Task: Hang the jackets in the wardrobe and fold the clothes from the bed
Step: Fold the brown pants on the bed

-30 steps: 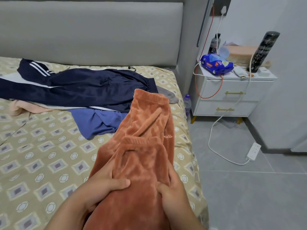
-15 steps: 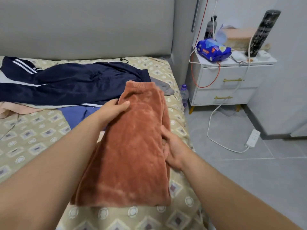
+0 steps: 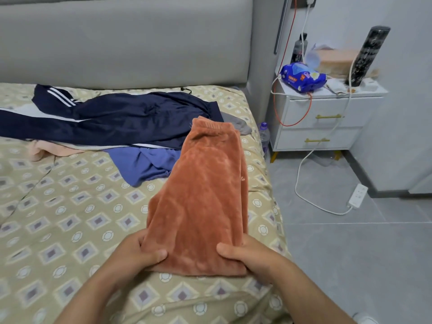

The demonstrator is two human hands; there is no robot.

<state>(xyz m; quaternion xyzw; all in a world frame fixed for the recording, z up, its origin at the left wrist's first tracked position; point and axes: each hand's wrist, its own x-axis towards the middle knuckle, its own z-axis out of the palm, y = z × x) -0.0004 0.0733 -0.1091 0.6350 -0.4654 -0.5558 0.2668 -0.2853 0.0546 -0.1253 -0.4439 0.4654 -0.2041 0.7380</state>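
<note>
Head view: a person's left grip [image 3: 140, 256] and right grip [image 3: 249, 256] pinch the near corners of a folded rust fleece [image 3: 205, 195], thumbs on top and fingers curled under its edge. The fleece lies on the bed [image 3: 58, 218] by the right side, stretching away from both grips toward the headboard [image 3: 126, 43]. Its far waistband end meets navy trackpants [image 3: 131, 118]. A blue garment [image 3: 145, 164] lies just left of it, possibly tucked beneath. A nightstand [image 3: 327, 127] stands right of the bed.
</note>
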